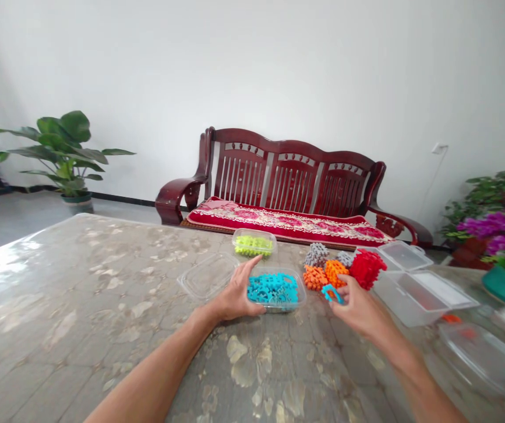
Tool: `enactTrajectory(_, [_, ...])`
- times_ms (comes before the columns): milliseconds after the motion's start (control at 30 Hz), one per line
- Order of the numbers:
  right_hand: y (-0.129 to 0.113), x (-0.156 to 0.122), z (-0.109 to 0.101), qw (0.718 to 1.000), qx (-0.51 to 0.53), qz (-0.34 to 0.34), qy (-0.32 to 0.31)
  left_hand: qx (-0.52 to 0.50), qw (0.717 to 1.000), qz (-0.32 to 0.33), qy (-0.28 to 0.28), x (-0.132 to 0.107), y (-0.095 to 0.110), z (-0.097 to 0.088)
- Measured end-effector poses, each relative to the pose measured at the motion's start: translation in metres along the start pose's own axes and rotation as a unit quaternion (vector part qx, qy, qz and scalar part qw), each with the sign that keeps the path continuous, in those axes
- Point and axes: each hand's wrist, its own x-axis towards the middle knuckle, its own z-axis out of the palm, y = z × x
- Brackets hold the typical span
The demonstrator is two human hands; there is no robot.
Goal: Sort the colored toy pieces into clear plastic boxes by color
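My left hand (236,294) grips the left side of a clear plastic box (298,281) filled with blue toy pieces (273,289). My right hand (357,305) pinches one blue piece (331,293) just to the right of that box. Behind my right hand lie piles of orange (325,274), grey (317,254) and red pieces (367,267) on the marbled table (102,305).
A clear box of yellow-green pieces (254,243) stands further back, and an empty clear lid (208,276) lies left of my left hand. More clear boxes and lids (415,291) sit to the right. A red wooden bench (287,188) and potted plants (64,153) stand beyond the table.
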Motion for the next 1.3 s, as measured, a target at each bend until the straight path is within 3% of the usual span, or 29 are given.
enactTrajectory(133, [-0.059,0.002,-0.013,0.996,0.063,-0.069,-0.002,-0.006,1.000,0.005,0.006,0.000,-0.003,0.002])
enactTrajectory(267, [-0.113,0.009,-0.011,0.992,0.051,-0.114,-0.021,-0.012,1.000,0.011,0.012,0.000,-0.006,0.004])
enactTrajectory(433, [-0.148,0.014,0.006,0.984,0.031,-0.165,-0.057,-0.029,0.999,0.011,0.022,0.000,-0.011,0.006])
enactTrajectory(633, [-0.140,0.015,0.016,0.983,0.023,-0.180,-0.029,-0.012,0.999,0.021,0.027,0.000,-0.012,0.008])
enactTrajectory(800, [-0.144,0.006,0.027,0.968,0.002,-0.252,-0.012,-0.009,0.999,0.017,0.025,0.000,-0.009,0.007])
enactTrajectory(900, [-0.143,0.003,0.030,0.965,0.019,-0.261,0.000,-0.012,1.000,0.017,0.023,-0.001,-0.009,0.006])
enactTrajectory(1133, [-0.099,0.011,0.022,0.969,0.083,-0.225,0.055,0.006,1.000,0.024,0.012,-0.002,-0.005,0.003])
enactTrajectory(1300, [-0.080,0.006,0.028,0.943,0.090,-0.316,0.057,0.044,0.998,0.050,-0.005,-0.002,-0.005,0.001])
